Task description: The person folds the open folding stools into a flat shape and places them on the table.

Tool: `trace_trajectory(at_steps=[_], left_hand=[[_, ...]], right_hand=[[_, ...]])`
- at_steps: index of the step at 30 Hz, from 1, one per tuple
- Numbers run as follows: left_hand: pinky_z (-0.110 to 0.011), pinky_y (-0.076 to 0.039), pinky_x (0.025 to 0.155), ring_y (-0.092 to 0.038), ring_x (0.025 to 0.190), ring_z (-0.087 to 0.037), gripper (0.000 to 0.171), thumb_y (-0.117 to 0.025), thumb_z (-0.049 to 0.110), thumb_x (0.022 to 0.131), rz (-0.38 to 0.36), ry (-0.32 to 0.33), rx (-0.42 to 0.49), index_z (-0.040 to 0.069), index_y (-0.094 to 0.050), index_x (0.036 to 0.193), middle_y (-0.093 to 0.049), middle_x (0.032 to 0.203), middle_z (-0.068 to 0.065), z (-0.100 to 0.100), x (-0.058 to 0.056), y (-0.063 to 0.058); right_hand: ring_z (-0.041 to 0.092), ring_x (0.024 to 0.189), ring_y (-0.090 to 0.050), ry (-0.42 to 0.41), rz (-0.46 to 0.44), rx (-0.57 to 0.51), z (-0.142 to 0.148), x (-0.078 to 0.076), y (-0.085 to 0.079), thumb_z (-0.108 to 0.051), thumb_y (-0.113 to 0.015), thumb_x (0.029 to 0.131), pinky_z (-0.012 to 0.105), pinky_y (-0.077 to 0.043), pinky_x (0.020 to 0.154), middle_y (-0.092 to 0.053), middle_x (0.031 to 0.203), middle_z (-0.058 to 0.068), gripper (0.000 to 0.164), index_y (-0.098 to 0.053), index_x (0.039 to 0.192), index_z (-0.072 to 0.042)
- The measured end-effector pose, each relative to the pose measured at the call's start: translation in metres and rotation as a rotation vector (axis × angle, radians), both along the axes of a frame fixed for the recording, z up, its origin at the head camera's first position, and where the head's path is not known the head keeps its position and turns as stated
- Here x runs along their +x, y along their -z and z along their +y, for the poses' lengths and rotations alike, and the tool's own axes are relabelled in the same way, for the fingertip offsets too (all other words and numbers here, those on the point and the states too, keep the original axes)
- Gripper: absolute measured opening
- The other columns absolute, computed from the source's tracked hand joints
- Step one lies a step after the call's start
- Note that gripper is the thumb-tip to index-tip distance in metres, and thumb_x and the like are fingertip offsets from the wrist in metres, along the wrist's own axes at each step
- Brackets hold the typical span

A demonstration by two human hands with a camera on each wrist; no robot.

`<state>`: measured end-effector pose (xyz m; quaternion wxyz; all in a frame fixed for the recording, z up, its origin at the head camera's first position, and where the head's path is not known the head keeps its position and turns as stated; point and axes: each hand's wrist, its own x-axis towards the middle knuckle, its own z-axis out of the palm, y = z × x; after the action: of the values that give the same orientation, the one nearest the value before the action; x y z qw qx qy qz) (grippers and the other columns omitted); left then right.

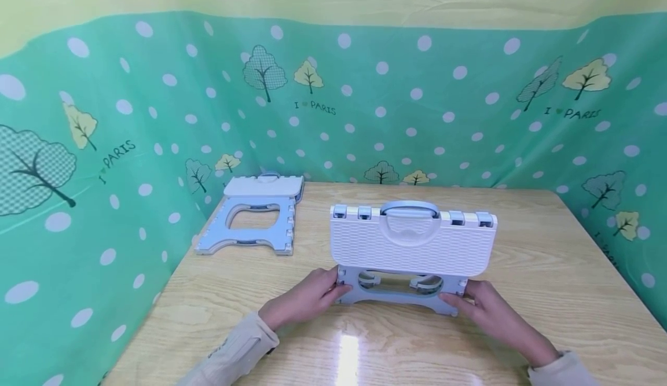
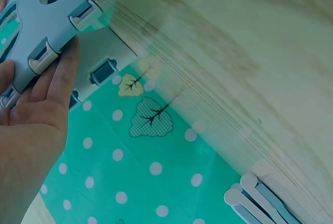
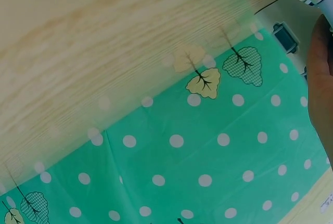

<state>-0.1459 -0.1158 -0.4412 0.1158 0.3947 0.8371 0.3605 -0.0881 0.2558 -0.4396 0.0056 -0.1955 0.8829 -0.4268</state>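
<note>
A folding step stool (image 1: 411, 244) with a textured white top and light blue leg panels stands out in the middle of the head view. Its white panel tilts up toward the camera, with a blue carry handle along the upper edge. My left hand (image 1: 315, 294) grips the left side of the blue leg panel, thumb in front. On the opposite side, my right hand (image 1: 487, 305) holds the same panel, its thumb also in front. The left wrist view shows fingers (image 2: 62, 73) behind the blue panel (image 2: 41, 21). Only an edge of the right hand (image 3: 318, 78) appears in the right wrist view.
A second folding stool (image 1: 289, 224), white and light blue, lies at the back left of the wooden table (image 1: 537, 247). Green dotted cloth (image 1: 448, 108) printed with trees hangs along the table's back and sides. A bright light reflection falls near the front.
</note>
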Motion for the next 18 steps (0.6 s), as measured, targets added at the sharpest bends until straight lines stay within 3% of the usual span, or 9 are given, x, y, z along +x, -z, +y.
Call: trace_trajectory(at_steps=[4, 12, 18], left_hand=[[-0.016, -0.040, 0.049, -0.040, 0.054, 0.001, 0.047, -0.045, 0.031, 0.107, -0.003, 0.000, -0.001, 0.016, -0.037, 0.151, -0.061, 0.074, -0.001, 0.0004, -0.0002, -0.0007], [-0.016, -0.037, 0.047, -0.036, 0.052, 0.001, 0.046, -0.046, 0.030, 0.107, 0.000, 0.000, -0.007, 0.015, -0.039, 0.150, -0.045, 0.066, 0.011, 0.0009, -0.0012, -0.0022], [-0.016, -0.036, 0.047, -0.035, 0.051, 0.001, 0.046, -0.046, 0.031, 0.107, 0.003, 0.001, -0.007, 0.014, -0.039, 0.149, -0.042, 0.064, 0.012, 0.0001, -0.0018, -0.0003]], right_hand=[[0.008, 0.112, -0.062, 0.006, 0.009, 0.003, 0.0003, -0.0006, 0.0006, -0.023, -0.059, 0.101, 0.030, -0.057, 0.085, -0.069, 0.124, 0.004, 0.033, -0.064, 0.131, -0.008], [0.007, 0.111, -0.063, 0.010, 0.021, 0.005, 0.0001, -0.0013, 0.0009, -0.022, -0.059, 0.101, 0.030, -0.057, 0.085, -0.070, 0.121, 0.001, 0.030, -0.066, 0.128, -0.009], [0.007, 0.111, -0.063, 0.003, 0.027, 0.007, 0.0000, -0.0010, 0.0011, -0.021, -0.059, 0.101, 0.030, -0.057, 0.086, -0.070, 0.122, 0.001, 0.029, -0.067, 0.127, -0.010]])
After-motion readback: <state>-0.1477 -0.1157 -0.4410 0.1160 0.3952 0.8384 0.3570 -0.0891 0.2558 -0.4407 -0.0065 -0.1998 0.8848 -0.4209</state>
